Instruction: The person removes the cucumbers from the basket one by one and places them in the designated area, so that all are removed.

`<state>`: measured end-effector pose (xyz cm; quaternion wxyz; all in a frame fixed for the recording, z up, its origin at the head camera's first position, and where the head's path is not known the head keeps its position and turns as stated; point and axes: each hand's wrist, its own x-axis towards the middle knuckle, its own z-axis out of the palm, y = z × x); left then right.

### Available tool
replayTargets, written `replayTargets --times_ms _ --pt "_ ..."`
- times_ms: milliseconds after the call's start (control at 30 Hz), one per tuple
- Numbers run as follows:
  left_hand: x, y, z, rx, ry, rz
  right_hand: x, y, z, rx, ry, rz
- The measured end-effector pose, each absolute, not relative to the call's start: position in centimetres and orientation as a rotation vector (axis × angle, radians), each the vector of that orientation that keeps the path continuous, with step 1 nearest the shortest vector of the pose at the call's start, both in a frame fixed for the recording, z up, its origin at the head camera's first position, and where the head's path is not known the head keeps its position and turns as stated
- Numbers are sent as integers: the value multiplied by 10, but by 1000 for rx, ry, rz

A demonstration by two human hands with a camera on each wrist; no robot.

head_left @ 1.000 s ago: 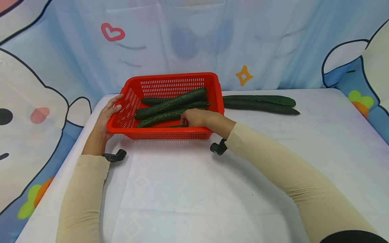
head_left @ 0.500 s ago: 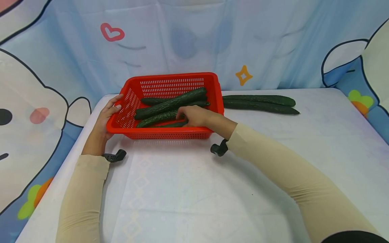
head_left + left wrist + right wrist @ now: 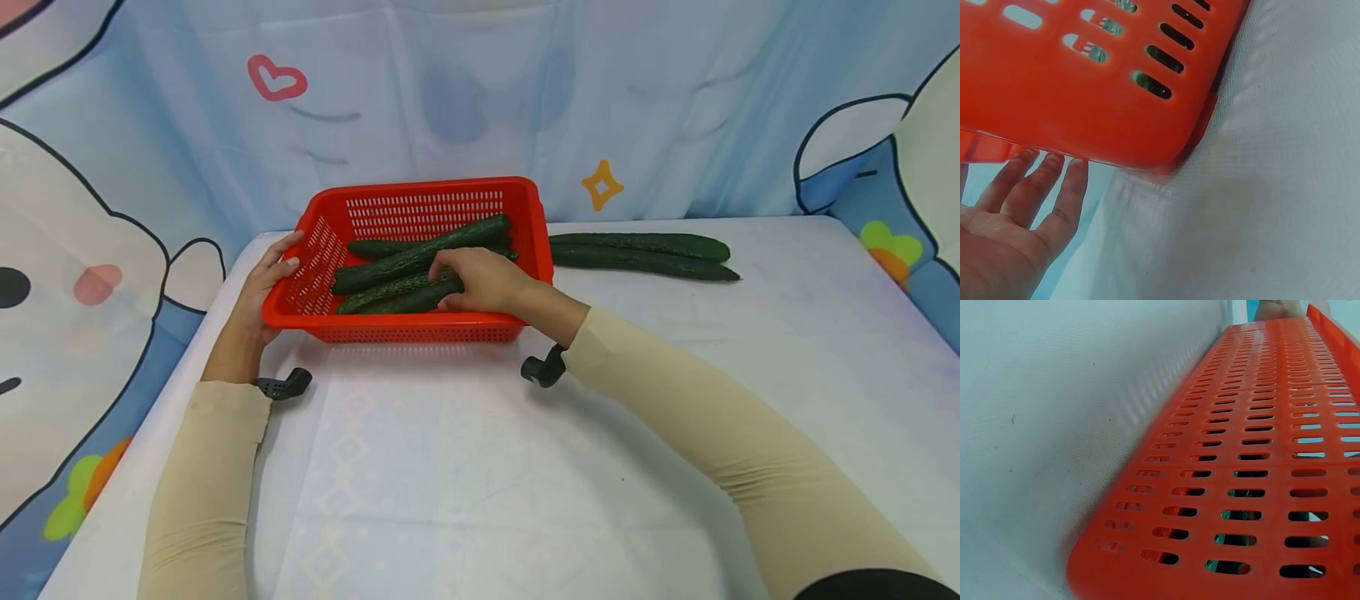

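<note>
A red slotted plastic basket (image 3: pixel 420 333) stands on the table with several dark green cucumbers (image 3: pixel 427 257) lying in it. My left hand (image 3: pixel 258 287) touches the basket's left end; in the left wrist view its fairly straight fingers (image 3: pixel 1067 194) meet the red edge. Reaching over the front rim, my right hand (image 3: pixel 487 282) grips the right end of the frontmost cucumber (image 3: pixel 412 299), thumb on the near side and fingers over the far side. The right wrist view shows only the basket's slotted outer wall (image 3: pixel 1247 487); the gripping fingers are hidden there.
Two more cucumbers (image 3: pixel 645 257) lie side by side on the white cloth (image 3: pixel 450 467), right of the basket. A patterned blue curtain (image 3: pixel 660 108) hangs behind the table and along both sides.
The right hand has risen slightly inside the basket, and the frontmost cucumber has come up with it, showing more above the front rim. The left hand and the basket have stayed put.
</note>
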<state>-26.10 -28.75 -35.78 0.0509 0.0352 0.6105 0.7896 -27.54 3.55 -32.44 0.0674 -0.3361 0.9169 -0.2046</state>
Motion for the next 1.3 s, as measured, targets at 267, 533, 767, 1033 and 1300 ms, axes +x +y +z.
replayTargets --times_ms 267,533,767,1033,1300 --pt "-260 -287 -357 120 1851 2412 -272 37 -321 -1087 2849 -633" --pt "-262 -286 -358 112 1836 2423 -269 39 -320 -1133 2904 -657" --pt "-262 -288 -358 101 1854 2413 -268 40 -320 -1191 2920 -742" --pt "-262 -287 -358 84 1802 2438 -262 44 -317 -1244 2956 -915" --pt "-262 -288 -357 81 1788 2445 -261 45 -317 -1320 2993 -1023"
